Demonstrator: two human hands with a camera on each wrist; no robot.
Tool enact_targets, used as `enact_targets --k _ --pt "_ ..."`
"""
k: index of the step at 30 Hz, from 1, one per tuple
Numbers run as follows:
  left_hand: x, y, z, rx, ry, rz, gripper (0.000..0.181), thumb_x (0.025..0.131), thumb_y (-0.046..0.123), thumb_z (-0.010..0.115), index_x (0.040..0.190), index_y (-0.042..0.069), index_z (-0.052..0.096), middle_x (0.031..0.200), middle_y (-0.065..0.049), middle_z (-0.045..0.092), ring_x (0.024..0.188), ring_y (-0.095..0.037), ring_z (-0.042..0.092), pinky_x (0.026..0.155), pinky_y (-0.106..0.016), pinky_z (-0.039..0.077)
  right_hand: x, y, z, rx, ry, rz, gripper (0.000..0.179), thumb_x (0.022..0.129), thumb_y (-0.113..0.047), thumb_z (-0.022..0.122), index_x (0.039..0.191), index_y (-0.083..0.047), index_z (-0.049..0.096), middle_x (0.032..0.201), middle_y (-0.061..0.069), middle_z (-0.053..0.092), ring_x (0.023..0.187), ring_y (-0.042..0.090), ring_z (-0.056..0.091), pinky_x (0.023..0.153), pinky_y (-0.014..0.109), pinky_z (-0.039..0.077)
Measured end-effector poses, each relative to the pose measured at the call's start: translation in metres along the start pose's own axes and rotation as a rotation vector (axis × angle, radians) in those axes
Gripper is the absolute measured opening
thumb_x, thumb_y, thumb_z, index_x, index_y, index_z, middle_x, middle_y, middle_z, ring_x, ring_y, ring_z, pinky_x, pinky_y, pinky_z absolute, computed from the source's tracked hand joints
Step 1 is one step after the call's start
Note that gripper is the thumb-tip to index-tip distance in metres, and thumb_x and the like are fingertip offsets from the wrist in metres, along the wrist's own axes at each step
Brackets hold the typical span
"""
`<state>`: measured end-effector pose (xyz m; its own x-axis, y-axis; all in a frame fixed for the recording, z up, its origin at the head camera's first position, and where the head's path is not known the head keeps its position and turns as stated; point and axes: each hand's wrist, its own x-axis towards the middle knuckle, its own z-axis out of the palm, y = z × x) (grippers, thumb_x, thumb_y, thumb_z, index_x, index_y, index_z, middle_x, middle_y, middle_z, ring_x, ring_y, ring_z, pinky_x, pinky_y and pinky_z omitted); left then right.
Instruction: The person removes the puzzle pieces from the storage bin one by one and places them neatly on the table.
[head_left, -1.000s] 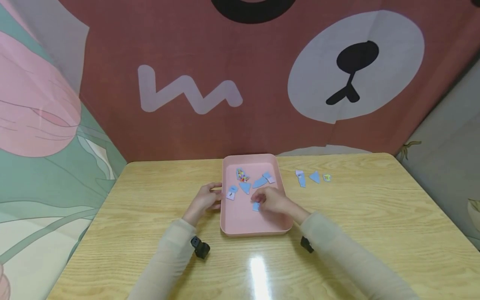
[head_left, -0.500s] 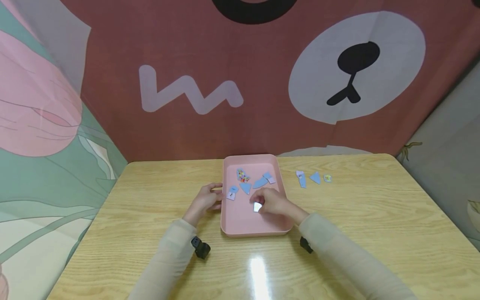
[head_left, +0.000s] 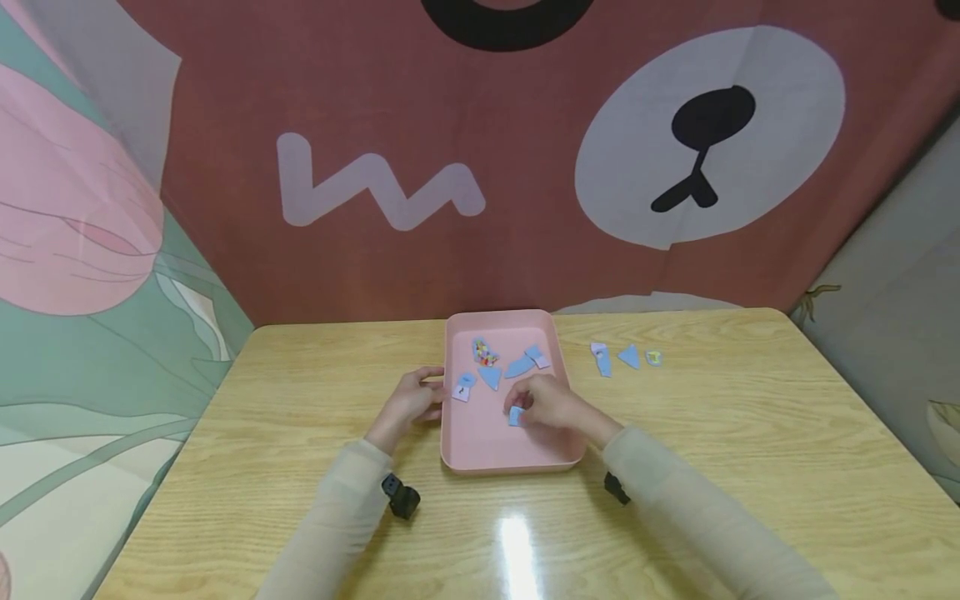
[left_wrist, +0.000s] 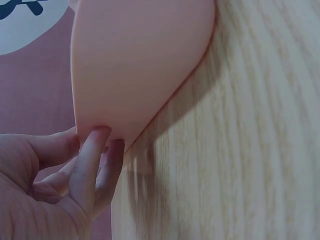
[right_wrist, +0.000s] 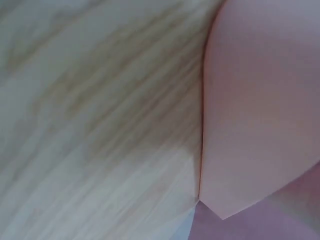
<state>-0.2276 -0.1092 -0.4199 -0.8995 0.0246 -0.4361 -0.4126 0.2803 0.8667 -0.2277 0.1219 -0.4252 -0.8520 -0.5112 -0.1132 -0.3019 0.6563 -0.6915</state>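
A pink tray [head_left: 487, 446] stands on the wooden table. My right hand [head_left: 546, 402] is over it, pinching a small flat light-blue piece [head_left: 515, 417] at the fingertips; the fingers partly cover it. My left hand [head_left: 411, 398] is at the tray's left side. In the left wrist view its fingers [left_wrist: 87, 165] rest against the outer wall [left_wrist: 135, 65] near a corner. In the tray lie a multicoloured piece [head_left: 484, 352], a blue triangular piece [head_left: 490, 377], a blue tapered piece [head_left: 519, 367], a blue-and-lilac piece [head_left: 537, 357] and a lilac piece [head_left: 461, 392] with a dark mark.
Right of the tray, a lilac-and-blue piece [head_left: 602, 359], a blue triangle [head_left: 629, 357] and a small yellow-green printed piece [head_left: 654, 357] lie in a row on the table [head_left: 720, 417]. A printed cloth [head_left: 375, 275] hangs behind the table. The right wrist view shows tray wall [right_wrist: 260, 115] and table, no hand.
The piece in my right hand looked blue, then bright white, and now blue again, as its tilt shifts. The right hand moves only slightly. My left hand stays at the tray's side.
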Motion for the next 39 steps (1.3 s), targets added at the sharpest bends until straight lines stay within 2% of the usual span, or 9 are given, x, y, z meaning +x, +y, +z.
enact_targets --k 7,13,18,23,26,28,35,39 --pt "0.0 0.0 0.0 -0.001 0.004 -0.001 0.048 0.095 0.003 0.053 0.142 0.006 0.042 0.137 -0.022 0.053 0.104 -0.021 0.062 0.072 -0.025 0.057 -0.002 0.003 -0.013 0.059 0.004 -0.008 0.02 0.075 0.004 0.071 0.095 -0.001 0.071 0.085 0.01 0.068 0.079 0.012 0.058 0.073 0.022 0.051" --pt "0.001 0.0 0.0 0.001 0.005 0.001 0.048 0.095 0.003 0.052 0.142 0.006 0.043 0.136 -0.022 0.053 0.104 -0.022 0.062 0.072 -0.025 0.056 -0.003 0.007 -0.03 0.119 0.061 0.07 0.017 0.079 -0.004 0.073 0.094 0.0 0.069 0.089 0.01 0.069 0.082 0.014 0.061 0.07 0.022 0.051" --pt "0.0 0.001 0.0 0.0 0.002 0.006 0.048 0.095 0.003 0.052 0.141 0.006 0.043 0.136 -0.022 0.053 0.105 -0.022 0.062 0.072 -0.025 0.056 -0.008 0.015 -0.05 0.254 0.103 0.135 0.023 0.084 -0.009 0.068 0.105 0.002 0.066 0.096 0.008 0.065 0.089 0.014 0.058 0.08 0.027 0.052" --pt "-0.001 0.001 0.0 0.001 -0.003 0.003 0.049 0.095 0.003 0.052 0.142 0.006 0.042 0.138 -0.023 0.052 0.112 -0.028 0.061 0.074 -0.026 0.057 -0.012 0.032 -0.069 0.408 0.162 0.189 0.035 0.088 -0.012 0.064 0.118 0.006 0.06 0.098 0.003 0.062 0.085 0.007 0.057 0.088 0.035 0.055" --pt "0.0 0.0 -0.001 -0.001 -0.003 0.0 0.049 0.095 0.002 0.052 0.142 0.006 0.042 0.138 -0.023 0.051 0.112 -0.029 0.061 0.076 -0.028 0.057 -0.015 0.042 -0.079 0.453 0.191 0.209 0.039 0.091 -0.014 0.062 0.123 0.007 0.055 0.1 -0.002 0.063 0.087 0.003 0.06 0.093 0.037 0.053" --pt "0.0 -0.001 -0.001 0.001 -0.003 0.0 0.049 0.095 0.002 0.052 0.142 0.006 0.042 0.138 -0.023 0.051 0.111 -0.028 0.061 0.077 -0.029 0.057 -0.018 0.048 -0.087 0.476 0.206 0.215 0.042 0.092 -0.016 0.061 0.126 0.008 0.052 0.099 -0.005 0.064 0.088 0.003 0.061 0.095 0.037 0.053" --pt "0.0 -0.001 -0.001 -0.001 -0.002 -0.003 0.049 0.095 0.002 0.052 0.142 0.006 0.042 0.138 -0.023 0.052 0.111 -0.027 0.061 0.077 -0.029 0.057 -0.03 0.073 -0.108 0.577 0.26 0.253 0.053 0.096 -0.017 0.056 0.136 0.012 0.039 0.092 -0.014 0.06 0.084 -0.005 0.061 0.088 0.019 0.054" --pt "0.0 0.0 -0.001 0.003 -0.003 -0.001 0.048 0.095 0.003 0.052 0.142 0.006 0.042 0.137 -0.023 0.052 0.11 -0.027 0.061 0.075 -0.027 0.057 -0.04 0.088 -0.119 0.575 0.289 0.277 0.059 0.097 -0.02 0.055 0.142 0.01 0.033 0.091 -0.021 0.057 0.083 -0.009 0.06 0.087 0.016 0.053"
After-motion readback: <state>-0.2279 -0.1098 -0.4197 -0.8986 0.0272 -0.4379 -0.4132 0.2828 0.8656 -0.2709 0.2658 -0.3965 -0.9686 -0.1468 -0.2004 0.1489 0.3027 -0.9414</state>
